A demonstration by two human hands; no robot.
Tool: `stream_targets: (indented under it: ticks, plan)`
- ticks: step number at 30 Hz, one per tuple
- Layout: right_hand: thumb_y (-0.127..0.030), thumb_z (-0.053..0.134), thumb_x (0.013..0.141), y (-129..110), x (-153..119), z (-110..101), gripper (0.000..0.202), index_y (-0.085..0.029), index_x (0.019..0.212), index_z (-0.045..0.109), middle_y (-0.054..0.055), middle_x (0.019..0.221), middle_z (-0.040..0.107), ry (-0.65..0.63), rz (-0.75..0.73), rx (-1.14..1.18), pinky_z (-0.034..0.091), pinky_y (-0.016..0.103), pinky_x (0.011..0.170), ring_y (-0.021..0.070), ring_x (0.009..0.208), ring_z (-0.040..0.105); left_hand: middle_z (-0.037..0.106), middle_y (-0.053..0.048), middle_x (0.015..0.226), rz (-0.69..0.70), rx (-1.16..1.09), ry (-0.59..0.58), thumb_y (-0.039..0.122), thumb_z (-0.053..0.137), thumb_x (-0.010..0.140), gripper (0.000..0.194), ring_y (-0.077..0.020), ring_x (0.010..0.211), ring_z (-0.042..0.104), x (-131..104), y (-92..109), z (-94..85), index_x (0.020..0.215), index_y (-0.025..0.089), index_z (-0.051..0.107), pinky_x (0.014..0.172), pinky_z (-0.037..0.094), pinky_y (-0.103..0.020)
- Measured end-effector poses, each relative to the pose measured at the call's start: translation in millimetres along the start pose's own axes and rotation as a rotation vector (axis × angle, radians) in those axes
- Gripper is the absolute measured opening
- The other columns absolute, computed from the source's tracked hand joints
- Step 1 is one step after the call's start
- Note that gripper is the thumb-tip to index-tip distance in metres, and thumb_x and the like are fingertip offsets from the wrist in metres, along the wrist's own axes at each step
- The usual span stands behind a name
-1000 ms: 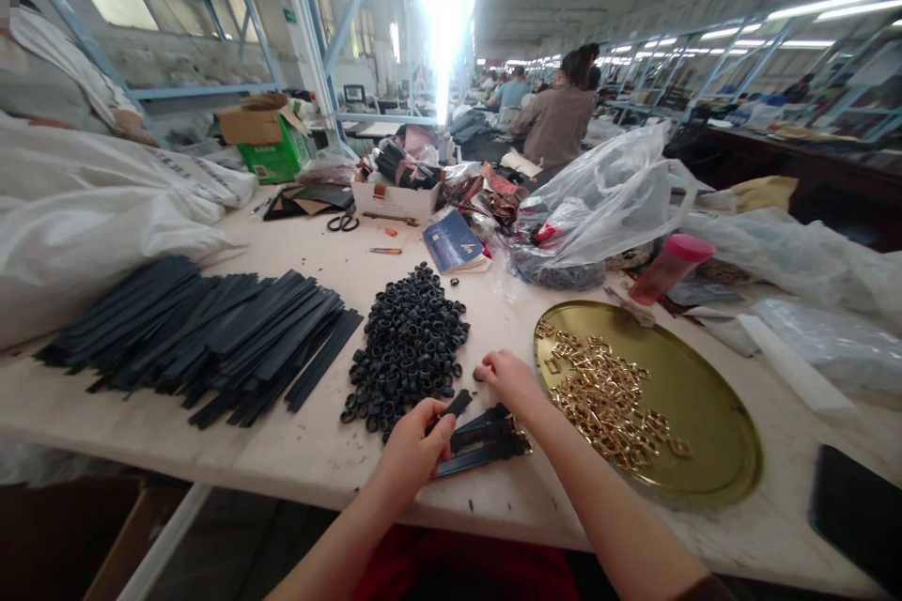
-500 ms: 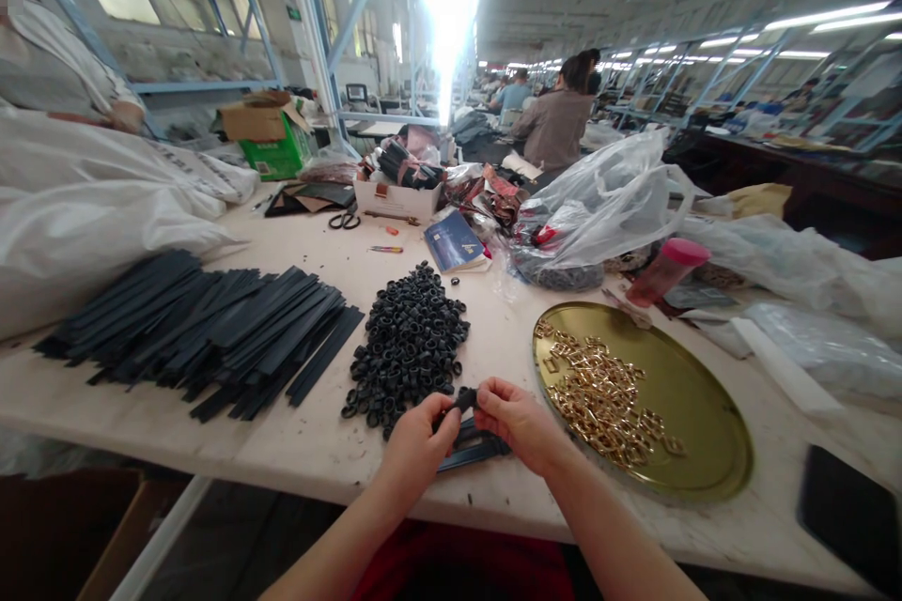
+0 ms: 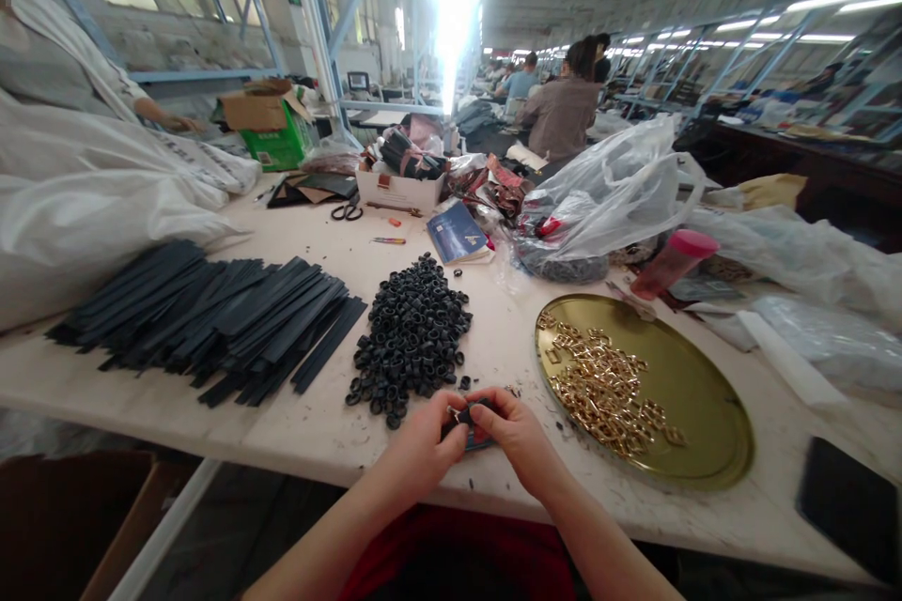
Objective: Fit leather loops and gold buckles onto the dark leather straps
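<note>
Near the table's front edge, my left hand and my right hand meet, fingers pinched on a small dark strip piece between them. Some red and dark material shows just beneath the fingers, its shape mostly hidden. Just beyond my left hand lies a heap of small black loops. Flat black strips are piled farther left. To the right of my right hand, a round gold tray carries gold metal buckles.
A black flat object lies at the right front. Farther back are a blue booklet, scissors, a white box, a clear plastic bag and a pink-lidded jar. A person stands at the far left.
Both hands have drawn closer together and slightly lower, with the dark piece now more covered by fingers. The person at the left has stretched out an arm. The view has shifted slightly.
</note>
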State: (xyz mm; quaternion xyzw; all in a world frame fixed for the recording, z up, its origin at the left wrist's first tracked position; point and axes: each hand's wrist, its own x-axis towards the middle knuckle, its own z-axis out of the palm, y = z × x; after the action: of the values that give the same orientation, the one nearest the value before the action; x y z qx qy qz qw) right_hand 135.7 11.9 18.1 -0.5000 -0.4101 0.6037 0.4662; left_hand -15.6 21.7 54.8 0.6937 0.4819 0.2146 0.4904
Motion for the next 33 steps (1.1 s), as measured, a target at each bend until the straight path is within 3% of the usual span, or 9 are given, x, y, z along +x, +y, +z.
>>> stream_targets:
  ticks: [4,8,11,13,17,21,24,30,33]
  plan:
    - [-0.041,0.071,0.061,3,-5,5,0.030,-0.017,0.075,0.059,-0.002,0.060,0.058,0.033,-0.013,0.039,0.040,0.025,0.055,0.0114,0.055,0.050,0.055,0.005,0.061,-0.015,-0.118,0.012,0.015,0.039,0.076,0.020,-0.0105,0.056,0.048,-2,-1,2.7,0.095,0.017,0.045,0.055,0.035,-0.020]
    - [-0.056,0.049,0.076,1,-8,5,0.043,-0.016,0.075,0.061,0.001,0.060,0.057,-0.010,0.011,0.233,0.040,0.027,0.055,0.0117,0.053,0.049,0.054,0.006,0.058,-0.053,-0.187,-0.015,0.020,0.041,0.077,0.015,-0.0092,0.050,0.046,1,-3,2.6,0.092,0.019,0.041,0.052,0.035,-0.020]
    - [-0.047,0.058,0.074,-3,-10,5,0.031,-0.017,0.069,0.058,-0.001,0.062,0.055,-0.048,0.088,0.322,0.037,0.023,0.053,0.0097,0.054,0.046,0.054,0.006,0.059,-0.086,-0.161,0.001,0.026,0.046,0.077,0.020,-0.0089,0.047,0.044,2,-6,2.8,0.095,0.019,0.040,0.049,0.033,-0.020]
    - [-0.040,0.066,0.070,-3,-11,6,0.024,-0.018,0.075,0.058,-0.002,0.065,0.054,-0.103,0.133,0.322,0.035,0.021,0.053,0.0088,0.056,0.045,0.054,0.006,0.059,-0.102,-0.089,0.043,0.031,0.049,0.076,0.024,-0.0094,0.048,0.045,1,-8,2.8,0.095,0.019,0.042,0.049,0.032,-0.020]
    - [-0.042,0.067,0.069,3,-14,6,0.030,-0.016,0.081,0.057,-0.002,0.064,0.051,-0.230,0.254,0.367,0.032,0.021,0.052,0.0081,0.055,0.041,0.055,0.004,0.062,-0.132,0.117,0.098,0.035,0.054,0.072,0.021,-0.0119,0.057,0.049,1,-13,2.0,0.084,0.018,0.050,0.052,0.032,-0.022]
    - [-0.039,0.069,0.068,10,-13,6,0.029,-0.017,0.067,0.049,-0.004,0.060,0.046,-0.209,0.244,0.408,0.032,0.021,0.054,0.0078,0.055,0.039,0.059,0.001,0.067,-0.125,0.117,0.093,0.034,0.054,0.072,0.018,-0.0132,0.062,0.052,0,-15,2.0,0.074,0.017,0.055,0.056,0.035,-0.022]
    - [-0.043,0.062,0.073,14,-11,6,0.031,-0.017,0.066,0.045,-0.004,0.059,0.045,-0.112,0.094,0.291,0.034,0.022,0.056,0.0091,0.056,0.040,0.059,0.001,0.066,-0.118,-0.084,0.009,0.033,0.054,0.073,0.019,-0.0119,0.058,0.051,-2,-13,1.9,0.077,0.015,0.057,0.054,0.036,-0.022]
    - [-0.038,0.058,0.075,20,-10,7,0.024,-0.020,0.079,0.042,-0.005,0.062,0.045,0.292,-0.169,-0.301,0.036,0.024,0.054,0.0118,0.056,0.043,0.062,-0.003,0.076,-0.146,-0.461,-0.113,0.023,0.056,0.070,0.022,-0.0121,0.064,0.057,-5,-7,3.8,0.088,0.012,0.056,0.063,0.043,-0.024]
    - [-0.033,0.047,0.082,16,-16,5,0.014,-0.020,0.087,0.045,-0.002,0.067,0.050,0.157,-0.266,-0.534,0.036,0.025,0.055,0.0125,0.058,0.046,0.063,-0.002,0.074,-0.191,-0.550,-0.125,0.020,0.056,0.069,0.022,-0.0115,0.061,0.057,-4,-10,6.6,0.090,0.012,0.055,0.061,0.044,-0.024]
